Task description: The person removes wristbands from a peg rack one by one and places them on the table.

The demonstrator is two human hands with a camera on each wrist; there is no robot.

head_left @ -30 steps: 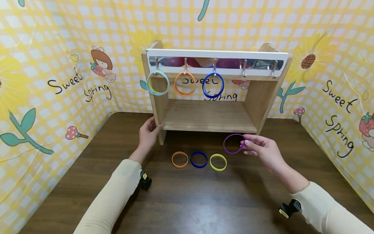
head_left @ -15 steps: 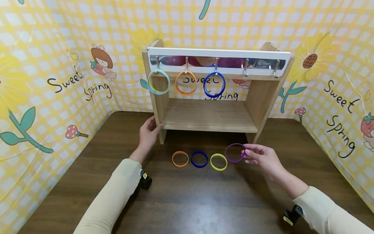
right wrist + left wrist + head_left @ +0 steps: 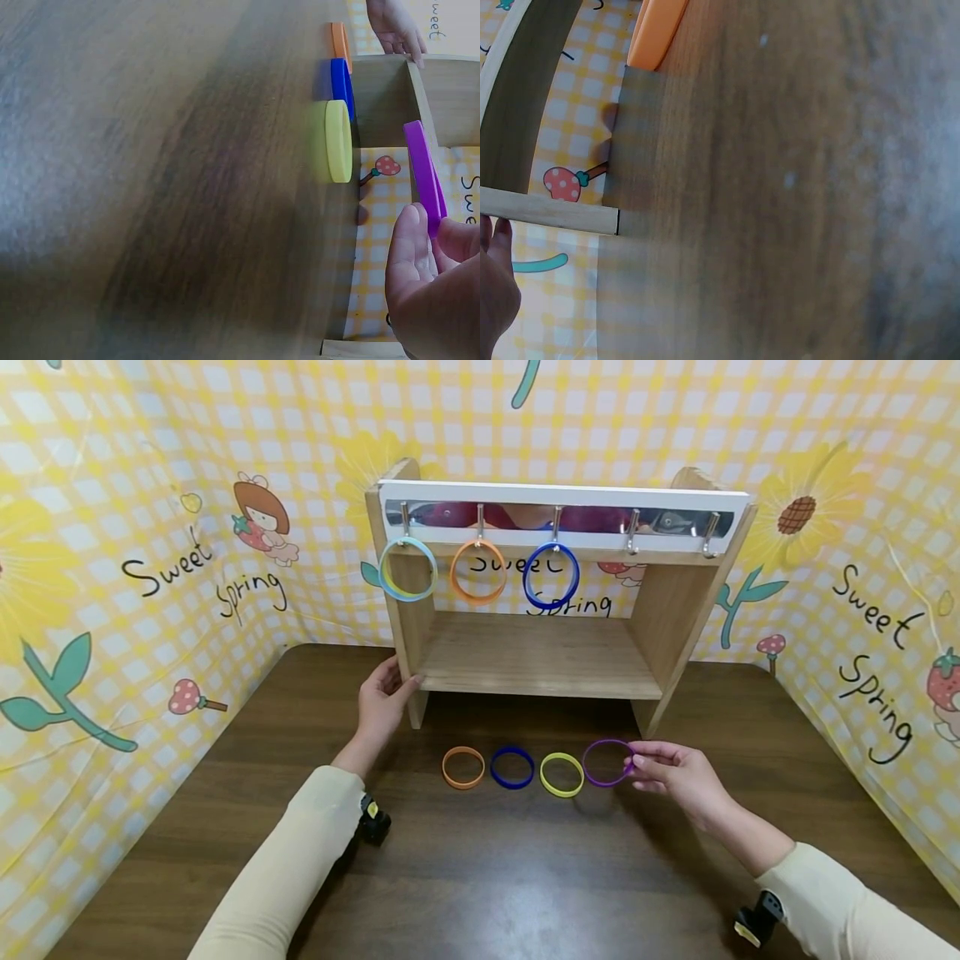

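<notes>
My right hand [image 3: 682,777] pinches the right side of a purple silicone wristband [image 3: 425,180] between thumb and fingers. In the right wrist view the band is raised off the tabletop. To its left, a yellow wristband [image 3: 562,793], a dark blue wristband [image 3: 513,786] and an orange wristband [image 3: 463,787] lie in a row. My left hand [image 3: 380,700] grips the left side panel of a wooden rack [image 3: 540,656], thumb at its front edge. From the rack's hooks hang light blue and yellow bands [image 3: 408,598], orange bands [image 3: 477,600] and blue bands [image 3: 551,606].
Two hooks on the right, an inner hook [image 3: 632,532] and an end hook [image 3: 710,537], carry no bands. The rack stands at the back of the brown wooden table [image 3: 480,877]. A yellow checked cloth [image 3: 570,427] surrounds the table behind and at both sides.
My right hand has lowered the purple wristband toward the tabletop, just right of the yellow one. My left hand has stayed on the rack.
</notes>
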